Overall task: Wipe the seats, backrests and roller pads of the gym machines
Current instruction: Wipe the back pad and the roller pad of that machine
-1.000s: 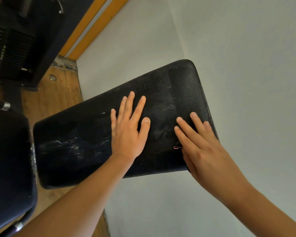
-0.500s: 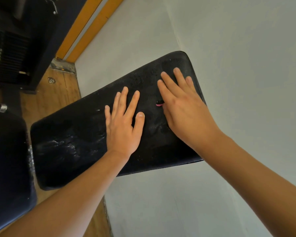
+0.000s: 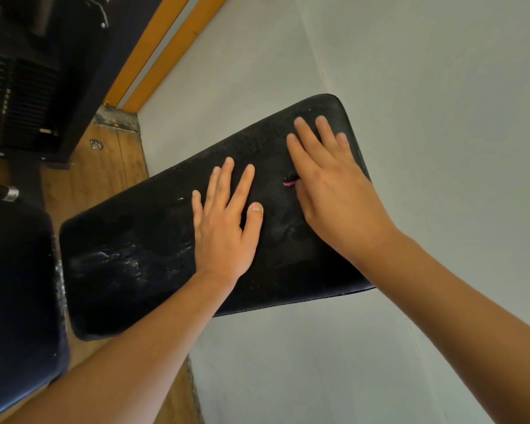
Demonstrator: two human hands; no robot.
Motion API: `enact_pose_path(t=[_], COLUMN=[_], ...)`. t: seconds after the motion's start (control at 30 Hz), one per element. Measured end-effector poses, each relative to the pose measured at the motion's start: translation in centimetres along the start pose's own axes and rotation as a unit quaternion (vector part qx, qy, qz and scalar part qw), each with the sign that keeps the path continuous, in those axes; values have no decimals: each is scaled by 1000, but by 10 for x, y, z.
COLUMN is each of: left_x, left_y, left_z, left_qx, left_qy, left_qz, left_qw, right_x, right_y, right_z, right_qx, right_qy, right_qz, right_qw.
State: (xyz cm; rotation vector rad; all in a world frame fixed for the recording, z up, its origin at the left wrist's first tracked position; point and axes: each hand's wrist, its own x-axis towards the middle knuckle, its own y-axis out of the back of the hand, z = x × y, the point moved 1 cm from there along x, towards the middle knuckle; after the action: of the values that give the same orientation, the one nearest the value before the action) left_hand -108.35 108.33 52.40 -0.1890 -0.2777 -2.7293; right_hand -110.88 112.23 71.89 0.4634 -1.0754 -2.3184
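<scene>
1. Black pad [image 3: 129, 270]: a long upholstered gym-machine cushion with rounded corners. It lies across the middle of the scene with its long axis running from 8 o'clock to 1 o'clock. The surface is grained, with pale smeared patches towards the 8 o'clock end.
2. Left hand [image 3: 224, 237]: it rests palm-down at the centre of the black pad. Its fingers [image 3: 240, 188] are straight, spread and pointing to 12 o'clock, and they grip nothing.
3. Right hand [image 3: 334, 194]: it lies palm-down on the 1 o'clock end of the pad, just beside the left hand but apart from it. Its fingers [image 3: 306, 139] are straight and slightly blurred, pressing flat near the pad's far corner. The thumb is hidden.
4. Pink scrap [image 3: 288, 182]: a small piece showing at the 9 o'clock edge of the right hand. I cannot tell what it is.
5. Second dark cushion [image 3: 16, 286]: it sits at 9 o'clock, just beside the pad's lower end, with a chrome tube end [image 3: 11, 193] above it.
6. Wooden floor [image 3: 104, 172]: plank boards at 10 o'clock, under and beyond the pad.
7. Grey wall [image 3: 441, 117]: a plain surface behind the pad, from 12 to 5 o'clock.
8. Orange trim [image 3: 166, 47]: a slanted band at 11 o'clock.
9. Black machine frame [image 3: 19, 102]: it stands at 10 o'clock and shows stacked dark plates.
</scene>
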Motion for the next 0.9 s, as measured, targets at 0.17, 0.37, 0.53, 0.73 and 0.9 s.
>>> enact_pose_path(t=[0.17,0.37,0.53,0.73,0.9], left_x=[-1,-2,-1,0,-2], left_y=[0,0,-1,-3,-1], left_z=[0,-1,-1,-2,-2], left_qx=[2,3,6,2,-1], left_qy=[1,0,1,-1,6], left_qz=[0,-1,-3,3,1], left_qw=[1000,1000,1000,1000,1000], right_x=[7,-30,6,31,-3], right_y=[1,3,-1,-3,0], right_z=[1,0,3,6,9], right_qx=[9,-1,1,-3,9], right_qy=[-5,-3,-10,-8,-4], right_qz=[-1,-8,11,20,26], right_qw=[1000,1000,1000,1000,1000])
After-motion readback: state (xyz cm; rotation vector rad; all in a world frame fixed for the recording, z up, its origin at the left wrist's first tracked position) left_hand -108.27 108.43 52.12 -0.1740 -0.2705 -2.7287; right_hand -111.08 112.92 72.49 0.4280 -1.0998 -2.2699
